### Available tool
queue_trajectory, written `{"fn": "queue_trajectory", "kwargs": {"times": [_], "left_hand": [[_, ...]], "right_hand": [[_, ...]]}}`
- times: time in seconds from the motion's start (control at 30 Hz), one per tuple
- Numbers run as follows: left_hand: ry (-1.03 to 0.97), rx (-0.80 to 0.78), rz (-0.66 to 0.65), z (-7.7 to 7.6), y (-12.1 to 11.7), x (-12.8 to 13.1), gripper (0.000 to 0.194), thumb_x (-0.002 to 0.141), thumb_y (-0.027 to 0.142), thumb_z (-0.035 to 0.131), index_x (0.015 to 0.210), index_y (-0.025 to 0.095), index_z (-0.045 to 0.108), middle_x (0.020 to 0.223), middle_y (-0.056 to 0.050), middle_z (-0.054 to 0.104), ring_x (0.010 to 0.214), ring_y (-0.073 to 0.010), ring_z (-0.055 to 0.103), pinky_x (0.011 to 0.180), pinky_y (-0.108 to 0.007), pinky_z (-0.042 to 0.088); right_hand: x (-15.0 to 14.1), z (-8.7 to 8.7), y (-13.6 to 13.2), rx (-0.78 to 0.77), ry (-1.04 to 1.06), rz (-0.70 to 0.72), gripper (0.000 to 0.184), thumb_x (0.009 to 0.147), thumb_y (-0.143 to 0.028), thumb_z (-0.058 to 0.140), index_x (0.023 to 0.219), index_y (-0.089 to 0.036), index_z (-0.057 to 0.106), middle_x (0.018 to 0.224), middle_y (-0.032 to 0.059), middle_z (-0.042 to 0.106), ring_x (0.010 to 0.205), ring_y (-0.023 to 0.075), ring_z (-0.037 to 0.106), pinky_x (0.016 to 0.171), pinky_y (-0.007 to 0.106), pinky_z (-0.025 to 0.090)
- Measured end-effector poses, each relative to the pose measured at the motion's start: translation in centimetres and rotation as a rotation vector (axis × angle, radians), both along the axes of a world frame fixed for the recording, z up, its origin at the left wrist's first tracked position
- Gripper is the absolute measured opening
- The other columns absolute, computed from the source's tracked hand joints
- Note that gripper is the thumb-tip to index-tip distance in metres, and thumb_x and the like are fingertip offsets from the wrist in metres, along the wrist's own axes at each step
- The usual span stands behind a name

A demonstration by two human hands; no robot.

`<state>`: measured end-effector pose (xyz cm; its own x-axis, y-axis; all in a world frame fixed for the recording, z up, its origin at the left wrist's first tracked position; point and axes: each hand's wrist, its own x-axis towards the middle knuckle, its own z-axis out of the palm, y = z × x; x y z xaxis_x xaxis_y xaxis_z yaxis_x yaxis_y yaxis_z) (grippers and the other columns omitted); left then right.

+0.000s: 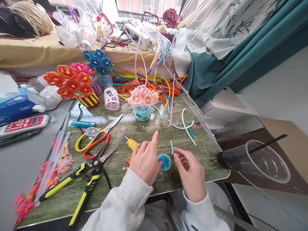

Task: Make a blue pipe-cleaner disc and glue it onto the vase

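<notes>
My right hand (191, 175) pinches a short light-teal pipe cleaner piece (171, 146) between thumb and fingertips, its free end pointing up. Beside it lies a round blue pipe cleaner disc (165, 162). My left hand (145, 162) is over a yellow glue gun (132, 143), partly covering it; the index finger is stretched out and the thumb reaches the disc's left edge. Whether this hand touches the glue gun is hidden. Behind both hands stands a small blue pot (142, 114) with pink pipe cleaner flowers (142, 95).
On the left lie scissors (106, 133), yellow-handled pliers-like cutters (92, 170) and clear glue sticks (51, 166). Orange flowers (72, 84) and a labelled clear cup (112, 98) stand behind. Loose pipe cleaners (149, 84) spread across the back. A plastic cup with a straw (264, 160) is at right.
</notes>
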<state>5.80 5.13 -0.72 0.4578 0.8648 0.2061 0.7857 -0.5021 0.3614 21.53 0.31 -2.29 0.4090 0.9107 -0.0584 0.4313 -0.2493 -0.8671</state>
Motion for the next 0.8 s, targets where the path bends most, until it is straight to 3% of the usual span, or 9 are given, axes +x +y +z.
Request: {"fn": "queue_trajectory", "kwargs": {"times": [0.1, 0.2, 0.37, 0.5, 0.6, 0.7, 0.8], "left_hand": [[0.107, -0.011, -0.033, -0.3, -1.1, 0.5, 0.101, 0.071, 0.028, 0.075, 0.148, 0.005, 0.015, 0.111, -0.010, 0.067, 0.101, -0.0262, 0.058, 0.090, -0.041, 0.043], [0.162, 0.015, -0.016, -0.8, -1.9, 1.5, 0.092, 0.073, 0.025, 0.072, 0.146, 0.000, 0.023, 0.101, -0.011, 0.067, 0.094, -0.0282, 0.058, 0.086, -0.044, 0.043], [0.132, 0.073, -0.034, -1.4, -2.0, 2.4, 0.075, 0.083, 0.018, 0.053, 0.148, 0.001, 0.020, 0.093, -0.009, 0.067, 0.091, -0.0275, 0.058, 0.089, -0.045, 0.040], [0.059, 0.092, -0.060, -0.5, -1.9, 2.1, 0.073, 0.084, 0.021, 0.051, 0.148, 0.003, 0.019, 0.098, -0.008, 0.068, 0.093, -0.0263, 0.059, 0.090, -0.046, 0.038], [-0.117, 0.063, -0.105, 0.9, -2.0, 1.2, 0.077, 0.080, 0.021, 0.059, 0.146, 0.008, 0.021, 0.109, -0.008, 0.068, 0.099, -0.0256, 0.059, 0.092, -0.046, 0.038], [-0.463, -0.041, -0.092, 2.6, -2.3, -0.5, 0.073, 0.081, 0.023, 0.062, 0.145, 0.017, 0.026, 0.120, -0.008, 0.064, 0.104, -0.0226, 0.058, 0.091, -0.040, 0.043], [-0.729, -0.288, 0.020, 4.1, -2.9, -2.3, 0.047, 0.088, 0.032, 0.056, 0.132, 0.015, 0.047, 0.098, -0.006, 0.068, 0.076, -0.0154, 0.061, 0.074, -0.030, 0.049]], "right_hand": [[0.0, -0.4, -1.2, -0.033, 0.037, -0.035, 0.032, 0.083, -0.043, 0.060, 0.097, -0.017, 0.071, 0.089, 0.0098, 0.069, 0.074, 0.0211, 0.063, 0.069, 0.035, 0.052], [-0.1, -0.9, -2.2, -0.064, 0.125, -0.060, 0.038, 0.080, -0.044, 0.064, 0.101, -0.013, 0.069, 0.083, 0.0094, 0.070, 0.070, 0.0213, 0.065, 0.069, 0.037, 0.054], [-0.4, -1.5, -2.1, -0.073, 0.333, -0.070, 0.054, 0.071, -0.052, 0.072, 0.107, -0.012, 0.067, 0.081, 0.0088, 0.072, 0.068, 0.0201, 0.068, 0.069, 0.035, 0.058], [0.1, -0.9, -1.8, -0.064, 0.478, -0.049, 0.055, 0.062, -0.052, 0.080, 0.100, -0.014, 0.071, 0.076, 0.0075, 0.073, 0.065, 0.0195, 0.068, 0.062, 0.032, 0.057], [0.4, 0.5, -2.0, -0.056, 0.556, -0.007, 0.041, 0.063, -0.046, 0.082, 0.091, -0.016, 0.075, 0.075, 0.0069, 0.074, 0.064, 0.0187, 0.067, 0.058, 0.029, 0.056], [-0.1, 2.5, -2.4, -0.034, 0.631, 0.005, 0.031, 0.066, -0.040, 0.083, 0.087, -0.018, 0.077, 0.075, 0.0059, 0.075, 0.063, 0.0169, 0.067, 0.058, 0.026, 0.055], [-1.7, 4.4, -2.4, 0.022, 0.737, 0.011, 0.028, 0.066, -0.034, 0.085, 0.090, -0.021, 0.077, 0.076, 0.0047, 0.076, 0.062, 0.0152, 0.068, 0.056, 0.023, 0.055]]}}
